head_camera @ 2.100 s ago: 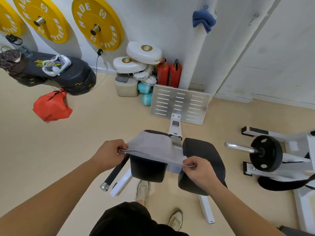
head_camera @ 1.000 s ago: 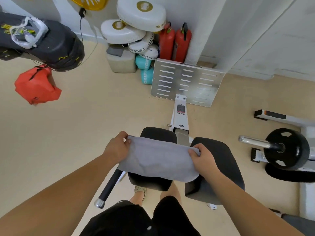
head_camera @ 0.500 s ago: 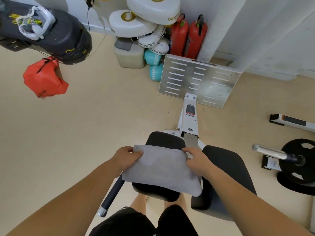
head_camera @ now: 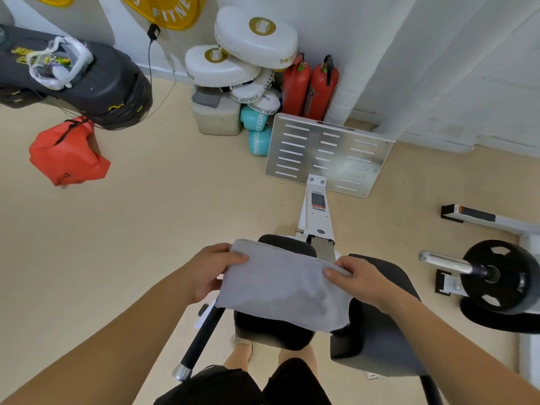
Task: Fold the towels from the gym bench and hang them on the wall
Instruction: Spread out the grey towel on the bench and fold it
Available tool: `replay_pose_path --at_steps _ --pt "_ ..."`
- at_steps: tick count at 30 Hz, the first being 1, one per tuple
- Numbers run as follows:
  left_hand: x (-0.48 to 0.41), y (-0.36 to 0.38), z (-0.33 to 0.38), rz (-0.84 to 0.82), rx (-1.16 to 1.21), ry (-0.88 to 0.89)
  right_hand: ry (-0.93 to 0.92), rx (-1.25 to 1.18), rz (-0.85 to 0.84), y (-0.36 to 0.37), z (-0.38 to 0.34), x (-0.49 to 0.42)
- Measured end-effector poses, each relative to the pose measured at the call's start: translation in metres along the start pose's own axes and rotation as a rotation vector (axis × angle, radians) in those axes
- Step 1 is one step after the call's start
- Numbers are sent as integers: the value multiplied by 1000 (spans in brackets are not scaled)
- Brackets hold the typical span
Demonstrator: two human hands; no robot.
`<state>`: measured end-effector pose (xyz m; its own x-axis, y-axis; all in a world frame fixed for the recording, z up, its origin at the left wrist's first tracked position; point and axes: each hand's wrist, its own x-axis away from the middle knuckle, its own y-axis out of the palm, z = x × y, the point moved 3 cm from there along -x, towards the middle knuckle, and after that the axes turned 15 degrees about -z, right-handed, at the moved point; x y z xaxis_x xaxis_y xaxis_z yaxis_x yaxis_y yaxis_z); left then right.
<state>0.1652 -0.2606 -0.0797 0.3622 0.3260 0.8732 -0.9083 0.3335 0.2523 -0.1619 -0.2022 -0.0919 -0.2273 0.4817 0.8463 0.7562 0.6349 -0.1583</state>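
The wall [head_camera: 467,54] is up ahead, and I can't see a hook on it from here, so by my reckoning hanging waits until this fold is done. Right below me is the bench [head_camera: 382,340], and I'm using its left black pad as my folding surface since it's flat and firm.

The grey towel [head_camera: 283,290] lies doubled across that pad. Its far edge sits just short of the pad's far edge, and its near right corner spills off the right edge toward the second pad.

My left hand [head_camera: 210,270] grips the far left corner with the thumb on top and the fingers curled under. My right hand [head_camera: 362,280] pinches the far right corner, thumb pressed down. Holding both ends pulls the cloth flat so the layers line up.
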Motion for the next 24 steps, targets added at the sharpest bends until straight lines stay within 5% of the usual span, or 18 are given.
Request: replay_pose_path --at_steps 5,10,15,24 --pt "54 12 28 -68 -103 261 -122 -254 49 -9 -20 69" --pt "92 19 15 93 -284 349 -246 -639 102 19 -8 111" --pt "94 19 -20 224 -475 327 -66 -349 425 70 -10 113" --pt "94 24 -23 290 -540 359 -4 -790 323 119 -22 70"
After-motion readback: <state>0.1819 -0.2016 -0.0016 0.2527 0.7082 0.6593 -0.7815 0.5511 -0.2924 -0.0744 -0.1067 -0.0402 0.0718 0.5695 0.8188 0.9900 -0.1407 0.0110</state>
